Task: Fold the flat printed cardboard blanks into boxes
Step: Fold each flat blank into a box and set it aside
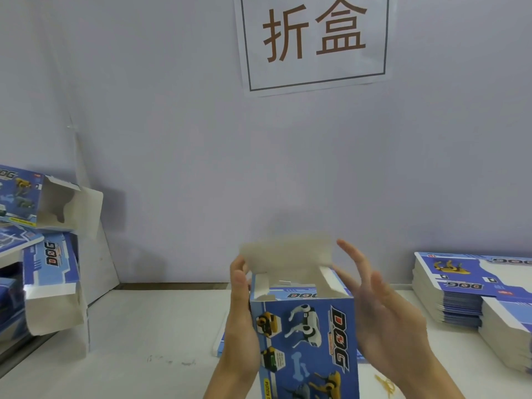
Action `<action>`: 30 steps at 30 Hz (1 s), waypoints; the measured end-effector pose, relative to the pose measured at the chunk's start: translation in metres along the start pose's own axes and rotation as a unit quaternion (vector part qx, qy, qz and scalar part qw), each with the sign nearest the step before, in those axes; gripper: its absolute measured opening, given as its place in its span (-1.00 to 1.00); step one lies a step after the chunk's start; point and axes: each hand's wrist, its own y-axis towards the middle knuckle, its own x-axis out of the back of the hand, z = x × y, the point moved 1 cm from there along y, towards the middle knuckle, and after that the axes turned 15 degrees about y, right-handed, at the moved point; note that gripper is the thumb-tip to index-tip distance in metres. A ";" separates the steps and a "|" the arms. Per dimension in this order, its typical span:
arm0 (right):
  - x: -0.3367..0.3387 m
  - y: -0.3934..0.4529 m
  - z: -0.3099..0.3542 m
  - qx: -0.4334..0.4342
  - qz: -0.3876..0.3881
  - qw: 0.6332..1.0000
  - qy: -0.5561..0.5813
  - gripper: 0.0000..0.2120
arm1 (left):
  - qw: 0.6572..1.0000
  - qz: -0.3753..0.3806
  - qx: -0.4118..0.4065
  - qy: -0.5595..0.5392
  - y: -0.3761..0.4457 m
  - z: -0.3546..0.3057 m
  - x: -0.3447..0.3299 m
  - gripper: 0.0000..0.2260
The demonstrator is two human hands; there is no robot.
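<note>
Upright box (305, 338), open end up, gripped by left hand (240, 315); right hand (383, 309) spread.

Even, soft indoor light; faint shadows sit on the wall (172, 139) behind things. My right hand (383, 309) and the box flap (288, 249) smear with motion blur. Edges bow from the wide lens.

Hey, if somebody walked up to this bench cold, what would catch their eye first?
Probably the blue printed box standing upright at bottom centre, its top flaps open, gripped on its side by the left hand while the right hand hovers open beside it. Next, the big paper sign with two brown characters on the wall above, then the stack of flat blanks at the right.
</note>
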 end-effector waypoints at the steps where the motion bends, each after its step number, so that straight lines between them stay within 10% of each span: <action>1: -0.001 0.000 0.002 -0.015 0.023 1.000 -0.011 -0.20 | 1.000 0.004 0.009 -0.022 0.002 -0.001 0.001 -0.52; 7: -0.009 0.004 0.005 0.042 -0.045 0.974 -0.218 -0.42 | 0.999 0.032 0.018 -0.029 0.004 -0.003 -0.001 -0.53; 13: -0.015 0.002 0.024 0.252 -0.179 0.942 -0.128 -0.52 | 0.994 0.074 0.073 0.046 0.012 -0.003 0.009 -0.60; 19: -0.015 -0.011 0.038 0.046 -0.163 0.981 -0.091 -0.56 | 0.978 0.085 0.190 0.011 0.012 0.002 0.012 -0.48; 24: -0.005 0.005 0.016 -0.125 -0.104 0.965 -0.207 -0.45 | 0.968 0.078 0.237 0.038 0.014 0.011 0.020 -0.79; 30: 0.019 0.017 0.008 -0.158 -0.164 0.955 -0.190 -0.60 | 0.958 0.106 0.264 0.044 0.010 0.011 0.025 -0.84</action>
